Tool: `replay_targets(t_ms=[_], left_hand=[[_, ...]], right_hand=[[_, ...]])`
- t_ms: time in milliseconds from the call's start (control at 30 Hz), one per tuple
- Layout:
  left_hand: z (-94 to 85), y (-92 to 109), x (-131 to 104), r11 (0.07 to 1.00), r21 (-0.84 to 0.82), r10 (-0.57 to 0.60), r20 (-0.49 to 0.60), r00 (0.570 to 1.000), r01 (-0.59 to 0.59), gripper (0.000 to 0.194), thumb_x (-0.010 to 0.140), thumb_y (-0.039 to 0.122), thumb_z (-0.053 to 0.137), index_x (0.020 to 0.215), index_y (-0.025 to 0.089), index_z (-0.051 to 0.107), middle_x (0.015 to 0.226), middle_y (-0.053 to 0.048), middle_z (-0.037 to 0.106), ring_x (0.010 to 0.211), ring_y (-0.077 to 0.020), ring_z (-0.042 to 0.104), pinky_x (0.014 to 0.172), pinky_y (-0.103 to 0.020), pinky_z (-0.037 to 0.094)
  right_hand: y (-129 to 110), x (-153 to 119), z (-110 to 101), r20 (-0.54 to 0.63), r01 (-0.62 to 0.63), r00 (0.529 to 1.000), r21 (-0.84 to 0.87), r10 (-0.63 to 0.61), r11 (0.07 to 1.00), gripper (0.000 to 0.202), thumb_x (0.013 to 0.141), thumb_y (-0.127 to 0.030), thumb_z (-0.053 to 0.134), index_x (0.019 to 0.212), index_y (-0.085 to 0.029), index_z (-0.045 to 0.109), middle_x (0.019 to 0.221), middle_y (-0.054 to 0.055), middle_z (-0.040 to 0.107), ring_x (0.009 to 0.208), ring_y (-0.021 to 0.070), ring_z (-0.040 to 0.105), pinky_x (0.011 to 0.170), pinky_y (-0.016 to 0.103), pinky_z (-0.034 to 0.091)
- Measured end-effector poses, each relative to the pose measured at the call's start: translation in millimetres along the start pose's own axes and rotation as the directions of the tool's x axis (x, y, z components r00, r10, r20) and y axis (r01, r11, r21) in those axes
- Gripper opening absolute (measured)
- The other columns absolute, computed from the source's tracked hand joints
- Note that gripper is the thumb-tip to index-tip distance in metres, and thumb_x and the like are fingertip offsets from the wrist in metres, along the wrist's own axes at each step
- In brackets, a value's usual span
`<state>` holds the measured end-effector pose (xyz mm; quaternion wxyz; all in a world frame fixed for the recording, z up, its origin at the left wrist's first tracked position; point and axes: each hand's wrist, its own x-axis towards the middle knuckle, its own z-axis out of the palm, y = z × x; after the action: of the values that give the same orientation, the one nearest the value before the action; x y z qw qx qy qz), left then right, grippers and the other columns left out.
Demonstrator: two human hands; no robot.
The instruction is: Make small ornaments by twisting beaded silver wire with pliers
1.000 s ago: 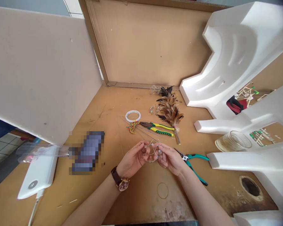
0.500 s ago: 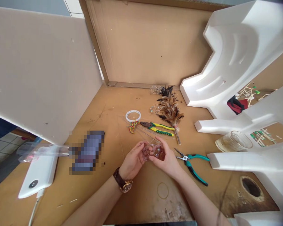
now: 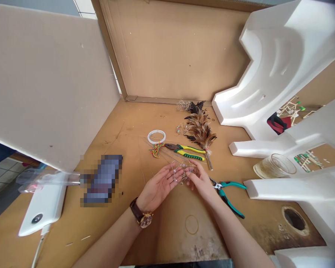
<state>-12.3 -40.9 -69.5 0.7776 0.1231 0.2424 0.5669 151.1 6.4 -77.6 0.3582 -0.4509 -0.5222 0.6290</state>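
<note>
A tangle of thin wire with clear beads [image 3: 175,172] spans the gap between my two hands, above the table. My left hand [image 3: 158,186], a watch on its wrist, is turned palm up with its fingers stretched out; the wire touches its fingertips. From the other side my right hand [image 3: 201,182] pinches the beaded wire between thumb and fingers. Teal-handled pliers [image 3: 225,191] lie spread beside my right forearm. Yellow-green pliers [image 3: 188,152] rest just beyond my fingers, with colourful cords [image 3: 157,149] and a white ring [image 3: 156,137] to their left.
A brown feather bundle [image 3: 201,128] and wire tangles [image 3: 183,105] lie toward the back cardboard wall [image 3: 181,52]. White foam pieces [image 3: 268,74] and a glass [image 3: 275,166] stand at right. A blurred phone [image 3: 104,178] and a white power bank [image 3: 43,208] with its cable are at left.
My left hand has opened out, its fingers now flatter and straighter. My right hand has turned slightly around the beaded wire and keeps its pinch. The tools have stayed put.
</note>
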Motion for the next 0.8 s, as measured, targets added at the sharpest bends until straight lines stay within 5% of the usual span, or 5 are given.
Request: replay_targets(t_ms=[267,500,800], left_hand=[[9.6,0,-5,0.982,0.152,0.109,0.007,0.994,-0.109,0.024,0.078,0.013,0.06,0.102,0.014,0.061,0.117,-0.008,0.061,0.119,-0.0229,0.048,0.109,-0.038,0.028],[9.5,-4,-7,0.885,0.423,0.262,-0.111,0.959,-0.193,0.021,0.071,0.016,0.067,0.092,0.015,0.065,0.111,-0.008,0.065,0.11,-0.0217,0.056,0.101,-0.037,0.037],[9.5,-4,-11,0.781,0.562,0.347,-0.025,0.938,-0.274,0.019,0.076,0.019,0.063,0.095,0.017,0.064,0.105,-0.007,0.066,0.101,-0.0179,0.059,0.094,-0.031,0.043]], right_hand=[[-3,5,-5,-0.076,-0.052,0.995,0.206,0.069,0.977,0.043,0.07,-0.034,0.059,0.11,-0.022,0.046,0.093,0.001,0.058,0.05,0.0072,0.054,0.035,0.016,0.035],[-11,4,-10,0.045,-0.193,0.981,0.372,0.19,0.908,0.032,0.073,-0.028,0.053,0.104,-0.021,0.05,0.085,0.001,0.061,0.045,0.0067,0.053,0.032,0.015,0.027],[-6,6,-14,0.26,-0.355,0.933,0.555,0.248,0.752,0.025,0.076,-0.024,0.048,0.099,-0.017,0.055,0.081,0.004,0.064,0.04,0.007,0.046,0.032,0.016,0.025]])
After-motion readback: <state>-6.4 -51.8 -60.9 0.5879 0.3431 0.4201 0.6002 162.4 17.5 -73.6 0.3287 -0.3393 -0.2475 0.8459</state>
